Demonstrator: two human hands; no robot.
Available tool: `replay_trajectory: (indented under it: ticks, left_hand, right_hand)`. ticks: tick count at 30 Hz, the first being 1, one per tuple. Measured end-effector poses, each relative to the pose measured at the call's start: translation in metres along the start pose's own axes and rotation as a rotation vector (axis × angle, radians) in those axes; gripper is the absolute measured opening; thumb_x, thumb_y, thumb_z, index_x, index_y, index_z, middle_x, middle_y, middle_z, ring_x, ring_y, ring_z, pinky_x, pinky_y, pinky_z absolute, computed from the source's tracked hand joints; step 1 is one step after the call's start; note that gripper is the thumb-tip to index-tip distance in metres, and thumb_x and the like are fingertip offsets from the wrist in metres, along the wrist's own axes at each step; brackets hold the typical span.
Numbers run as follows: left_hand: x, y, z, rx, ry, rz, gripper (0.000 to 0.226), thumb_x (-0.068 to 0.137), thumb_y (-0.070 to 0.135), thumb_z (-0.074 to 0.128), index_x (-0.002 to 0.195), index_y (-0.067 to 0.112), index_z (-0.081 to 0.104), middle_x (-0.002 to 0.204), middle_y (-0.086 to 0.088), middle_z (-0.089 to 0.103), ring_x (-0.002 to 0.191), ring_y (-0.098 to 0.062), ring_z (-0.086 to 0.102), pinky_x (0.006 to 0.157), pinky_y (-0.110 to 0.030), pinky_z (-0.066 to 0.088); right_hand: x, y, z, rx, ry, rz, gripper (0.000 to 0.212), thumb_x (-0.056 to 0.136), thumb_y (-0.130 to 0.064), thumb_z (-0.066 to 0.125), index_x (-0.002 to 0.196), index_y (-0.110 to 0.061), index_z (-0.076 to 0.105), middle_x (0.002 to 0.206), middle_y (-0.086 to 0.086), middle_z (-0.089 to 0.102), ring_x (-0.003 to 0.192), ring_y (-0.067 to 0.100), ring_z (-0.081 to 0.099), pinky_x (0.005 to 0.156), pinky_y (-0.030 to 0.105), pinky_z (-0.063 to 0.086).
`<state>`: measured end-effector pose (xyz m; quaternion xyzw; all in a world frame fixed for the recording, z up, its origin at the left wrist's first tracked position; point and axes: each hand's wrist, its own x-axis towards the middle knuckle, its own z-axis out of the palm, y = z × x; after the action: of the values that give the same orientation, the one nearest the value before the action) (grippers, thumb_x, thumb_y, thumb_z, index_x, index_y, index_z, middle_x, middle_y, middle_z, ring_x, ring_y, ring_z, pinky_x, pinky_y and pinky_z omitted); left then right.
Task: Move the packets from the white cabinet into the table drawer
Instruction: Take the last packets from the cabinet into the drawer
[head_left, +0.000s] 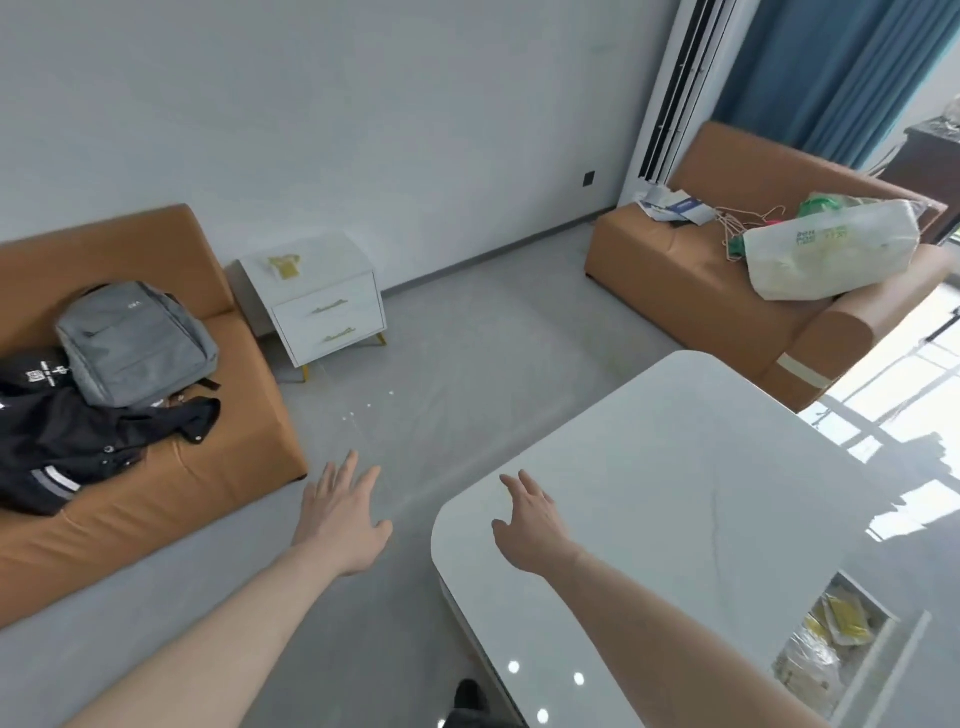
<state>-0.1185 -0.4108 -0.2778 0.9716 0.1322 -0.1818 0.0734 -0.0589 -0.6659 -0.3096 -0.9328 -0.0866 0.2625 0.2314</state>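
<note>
Two bare hands are extended forward, both empty with fingers straight and spread. Left hand is over the grey floor, between the near sofa and the table. Right hand is above the near left corner of the glossy white table; whether it touches the top cannot be told.

White cabinet stands against the far wall, just beside the near sofa's end, both of its drawers closed. One yellow packet lies on its top, toward the back left corner.

Table drawer is pulled open at the table's near right edge and holds several yellow and clear packets.

A grey backpack and a black jacket lie on the near sofa. The far sofa carries a white bag, wire hangers and papers.
</note>
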Motion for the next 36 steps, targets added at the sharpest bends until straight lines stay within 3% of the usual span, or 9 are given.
replay_trajectory:
  ticks: [8, 21, 27, 36]
  left_hand:
    - [0.111, -0.057, -0.063, 0.011, 0.044, -0.053, 0.081, 0.095, 0.053, 0.05, 0.163, 0.027, 0.015, 0.172, -0.006, -0.005, 0.157, -0.031, 0.004, 0.126, -0.046, 0.012]
    - [0.293, -0.188, -0.139, -0.087, 0.079, -0.204, 0.08, 0.095, 0.05, 0.055, 0.162, 0.028, 0.017, 0.172, -0.007, -0.001, 0.158, -0.032, 0.002, 0.127, -0.047, 0.013]
    - [0.403, -0.266, -0.179, -0.117, 0.075, -0.197, 0.079, 0.096, 0.048, 0.055, 0.162, 0.028, 0.017, 0.172, -0.007, -0.002, 0.158, -0.031, 0.003, 0.127, -0.046, 0.015]
    - [0.541, -0.338, -0.241, -0.096, 0.001, -0.137, 0.077, 0.096, 0.044, 0.054, 0.161, 0.024, 0.021, 0.171, -0.008, 0.002, 0.157, -0.029, 0.01, 0.126, -0.043, 0.021]
  right_hand:
    - [0.131, -0.072, -0.041, -0.027, -0.003, -0.024, 0.072, 0.098, -0.028, 0.054, 0.162, -0.021, 0.021, 0.171, 0.005, 0.013, 0.155, 0.031, 0.021, 0.123, 0.043, 0.028]
    - [0.336, -0.239, -0.097, -0.094, -0.046, -0.223, 0.071, 0.101, -0.028, 0.053, 0.163, -0.018, 0.018, 0.171, 0.006, 0.011, 0.155, 0.031, 0.02, 0.125, 0.039, 0.022]
    - [0.455, -0.323, -0.095, -0.088, -0.05, -0.185, 0.072, 0.102, -0.029, 0.053, 0.163, -0.017, 0.017, 0.172, 0.007, 0.01, 0.156, 0.031, 0.018, 0.126, 0.04, 0.022]
    - [0.554, -0.399, -0.111, -0.043, -0.039, -0.122, 0.072, 0.101, -0.028, 0.052, 0.163, -0.018, 0.017, 0.171, 0.006, 0.01, 0.154, 0.031, 0.022, 0.125, 0.039, 0.023]
